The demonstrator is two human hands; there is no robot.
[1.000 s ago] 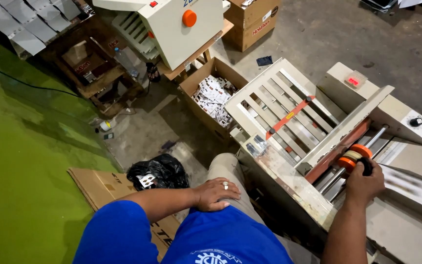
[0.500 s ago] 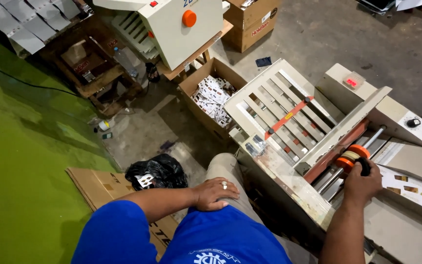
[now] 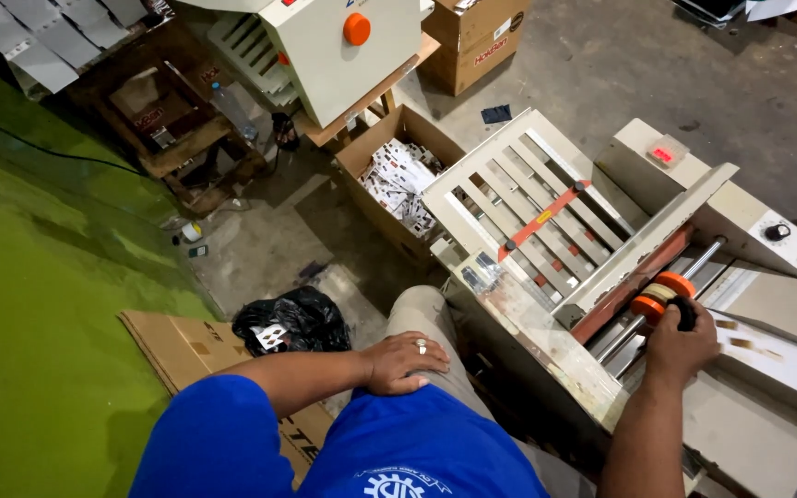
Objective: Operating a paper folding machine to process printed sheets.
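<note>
Right hand (image 3: pixel 683 346) at four o'clock in the view, fingers curled onto the orange-and-cream feed roller (image 3: pixel 661 297) on the steel shaft of the beige paper-feeding machine (image 3: pixel 546 346); whether clamped tight around the roller or merely pressed against a dark part beside it cannot be told. Roller seated just at twelve o'clock of that hand, between the slatted cream delivery rack (image 3: pixel 518 198) at ten o'clock and the pale feed bed with printed sheets (image 3: pixel 777 355) at three o'clock. Left hand (image 3: pixel 403 361) resting flat and empty on the thigh in khaki trousers, ringed fingers (image 3: pixel 422 346) loosely spread. Red indicator light (image 3: pixel 663 155) glowing on the top panel, so probably powered: fingertips liable to be drawn in between roller and shaft if turning begins. Sheets on the bed apt to skew or jam if pushed crooked under the roller. Open brown cardboard box of printed slips (image 3: pixel 398 180) at eleven o'clock, black plastic bag (image 3: pixel 290 318) at nine o'clock, both on the floor near the leg, a likely stumbling point on rising.
</note>
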